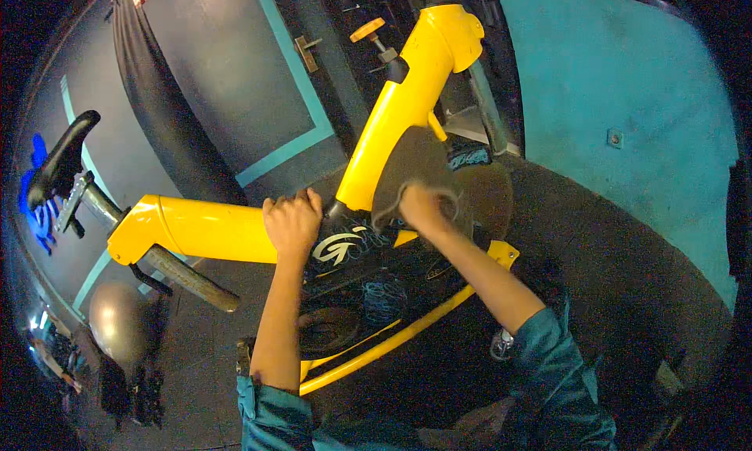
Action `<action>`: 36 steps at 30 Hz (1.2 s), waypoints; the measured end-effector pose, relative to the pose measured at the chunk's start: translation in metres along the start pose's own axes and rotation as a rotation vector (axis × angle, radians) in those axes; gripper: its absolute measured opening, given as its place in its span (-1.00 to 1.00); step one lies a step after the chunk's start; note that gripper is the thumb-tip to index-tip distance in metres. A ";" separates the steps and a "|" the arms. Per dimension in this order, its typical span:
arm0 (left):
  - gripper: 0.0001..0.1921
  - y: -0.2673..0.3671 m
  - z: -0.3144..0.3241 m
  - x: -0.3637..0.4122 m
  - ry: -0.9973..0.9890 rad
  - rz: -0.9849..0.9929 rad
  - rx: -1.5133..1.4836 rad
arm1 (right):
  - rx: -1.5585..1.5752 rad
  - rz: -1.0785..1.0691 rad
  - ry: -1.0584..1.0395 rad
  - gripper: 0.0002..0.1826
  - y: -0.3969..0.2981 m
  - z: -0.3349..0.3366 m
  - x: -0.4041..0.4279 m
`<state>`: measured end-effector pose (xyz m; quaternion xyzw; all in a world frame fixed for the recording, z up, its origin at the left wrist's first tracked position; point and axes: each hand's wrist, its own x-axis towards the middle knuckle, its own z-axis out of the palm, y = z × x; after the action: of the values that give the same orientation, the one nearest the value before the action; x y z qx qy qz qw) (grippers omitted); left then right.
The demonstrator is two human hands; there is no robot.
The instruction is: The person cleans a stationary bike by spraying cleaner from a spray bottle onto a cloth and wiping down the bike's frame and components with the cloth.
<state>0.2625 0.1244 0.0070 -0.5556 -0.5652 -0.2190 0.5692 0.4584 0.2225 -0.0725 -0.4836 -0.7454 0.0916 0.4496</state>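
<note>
A yellow and black exercise bike [217, 225] lies across the view before me. My left hand [294, 222] rests with curled fingers on the end of its yellow seat-side tube, beside the black body [352, 257] with light lettering. Blurred by motion, my right hand [426, 207] is over the dark round flywheel cover and holds a greyish cloth [390, 213], whose edges show around the fingers. The yellow front tube [382, 133] rises between the hands. At the far left is the black saddle [64, 157] on its metal post.
An orange-topped knob [367, 31] stands beside the front tube. A long black cloth [167, 110] hangs against the grey wall at left. A teal wall with a socket [615, 138] is at right. A shiny ball [120, 319] sits at lower left.
</note>
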 end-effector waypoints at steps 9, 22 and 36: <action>-0.67 0.001 0.001 -0.002 0.013 0.018 -0.015 | 0.114 -0.030 -0.206 -0.54 -0.001 -0.022 -0.001; -0.66 0.000 -0.002 -0.001 -0.062 0.006 -0.014 | -0.081 -0.014 0.030 -0.52 0.011 -0.130 0.105; -0.62 0.003 0.002 0.002 -0.058 -0.002 0.002 | -0.264 -0.288 0.023 -0.64 0.010 -0.001 -0.021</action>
<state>0.2649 0.1278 0.0066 -0.5605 -0.5823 -0.2029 0.5528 0.4684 0.2109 -0.0899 -0.4277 -0.8072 -0.0776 0.3994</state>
